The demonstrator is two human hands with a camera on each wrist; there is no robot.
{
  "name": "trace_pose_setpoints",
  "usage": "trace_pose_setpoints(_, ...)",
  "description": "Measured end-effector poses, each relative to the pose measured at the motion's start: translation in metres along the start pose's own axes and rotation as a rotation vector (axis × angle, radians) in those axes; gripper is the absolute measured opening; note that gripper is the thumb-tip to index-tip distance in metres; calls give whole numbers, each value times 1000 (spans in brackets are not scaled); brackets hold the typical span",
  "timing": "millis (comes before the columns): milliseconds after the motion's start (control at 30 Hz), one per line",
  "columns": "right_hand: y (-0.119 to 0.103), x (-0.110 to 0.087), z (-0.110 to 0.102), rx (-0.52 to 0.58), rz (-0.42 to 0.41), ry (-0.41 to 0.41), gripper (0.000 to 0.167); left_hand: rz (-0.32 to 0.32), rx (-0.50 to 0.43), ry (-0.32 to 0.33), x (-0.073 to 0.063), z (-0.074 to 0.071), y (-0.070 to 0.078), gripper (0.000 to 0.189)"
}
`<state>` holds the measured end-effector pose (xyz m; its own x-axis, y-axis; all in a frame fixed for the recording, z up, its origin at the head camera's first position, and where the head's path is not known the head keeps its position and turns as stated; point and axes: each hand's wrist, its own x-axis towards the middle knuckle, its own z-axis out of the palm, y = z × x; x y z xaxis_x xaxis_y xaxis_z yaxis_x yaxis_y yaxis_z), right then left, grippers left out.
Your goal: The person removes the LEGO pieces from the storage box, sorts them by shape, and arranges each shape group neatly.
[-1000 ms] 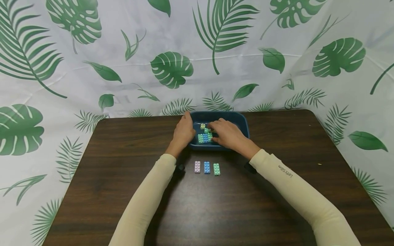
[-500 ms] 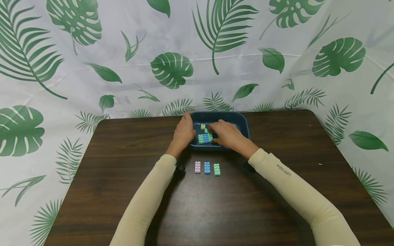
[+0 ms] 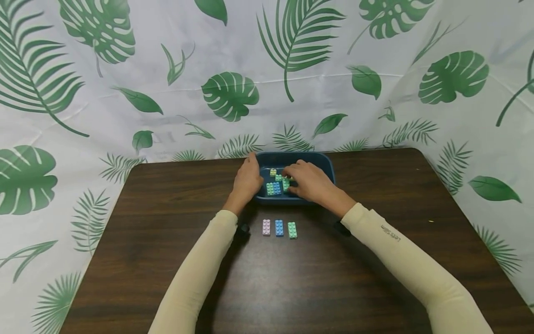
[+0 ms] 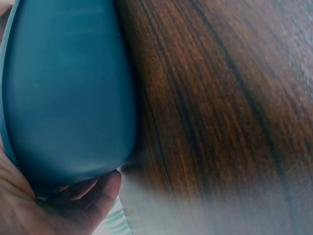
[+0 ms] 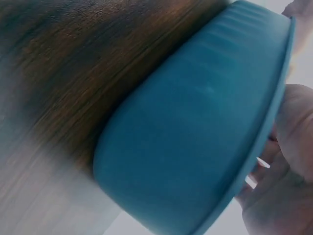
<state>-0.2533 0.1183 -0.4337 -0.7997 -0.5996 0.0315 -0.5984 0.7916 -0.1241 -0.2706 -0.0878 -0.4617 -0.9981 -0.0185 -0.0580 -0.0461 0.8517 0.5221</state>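
Observation:
In the head view, a dark blue plastic tray [image 3: 292,201] lies at the table's far edge. My left hand [image 3: 248,178] grips its left end; the left wrist view shows fingers [image 4: 105,196] curled under the tray's end. My right hand [image 3: 310,178] reaches into the tray, thumb and fingers around a green toy brick [image 3: 285,184]. That brick stands a little apart from a green brick [image 3: 270,188] and a blue brick [image 3: 277,188] side by side. In the right wrist view, the tray's wall [image 5: 186,122] hides what the fingertips hold.
A pink brick [image 3: 266,228], a blue brick [image 3: 279,228] and a green brick [image 3: 292,230] lie in a row on the wooden table [image 3: 275,278] before the tray. Small yellow [image 3: 273,172] and green [image 3: 278,177] bricks sit further back inside it. A leaf-patterned cloth [image 3: 167,116] hangs behind.
The green brick by my right hand has come away from the blue brick, a little to the right. My left hand stays on the tray's end.

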Motion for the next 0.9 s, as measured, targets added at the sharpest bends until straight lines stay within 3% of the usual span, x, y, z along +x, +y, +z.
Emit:
trace_pose_setpoints(400,0,-37,-17,72,-11,93,47,6,5,-5,-2,0,-1,72)
trace_pose_setpoints(667,-4,-69,-28,77,-68,181,35,8,5,-4,0,-3,1,71)
trace_pose_setpoints(900,-3,-72,-28,100,18,149,34,0,-1,-35,0,5,-1,71)
